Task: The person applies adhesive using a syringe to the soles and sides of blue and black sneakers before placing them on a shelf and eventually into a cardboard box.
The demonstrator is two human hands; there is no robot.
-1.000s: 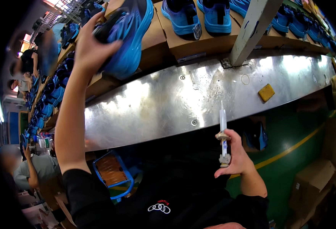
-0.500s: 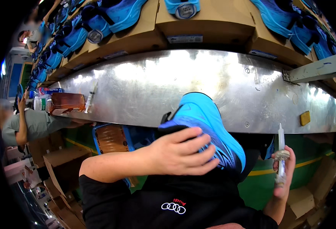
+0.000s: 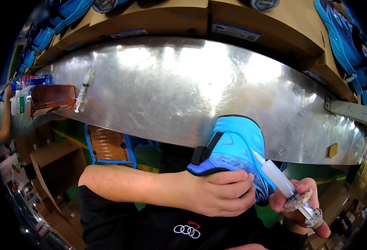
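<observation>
A blue and purple sports shoe (image 3: 238, 135) is held in front of my body, its light-blue heel raised over the near edge of the metal table. My left hand (image 3: 223, 195) is closed round the side of the shoe, fingers wrapped over its edge. In my right hand (image 3: 310, 189) is a syringe (image 3: 278, 178) with a whitish barrel and grimy wrapping round its flange and plunger end. The syringe slants up and left, and its thin tip lies over the side of the shoe. Whether the tip touches the shoe I cannot tell.
On the steel table (image 3: 158, 96) lie another syringe (image 3: 83, 92), a bottle of amber liquid (image 3: 52, 100) and a yellow block (image 3: 332, 150). A pale metal bar (image 3: 354, 112) juts in at the right. Cardboard boxes (image 3: 271, 27) with blue shoes line the far side.
My right hand has brought the syringe from the right up to the shoe, tilting it leftward. My left hand has shifted its hold, and the shoe sits a little farther right in view.
</observation>
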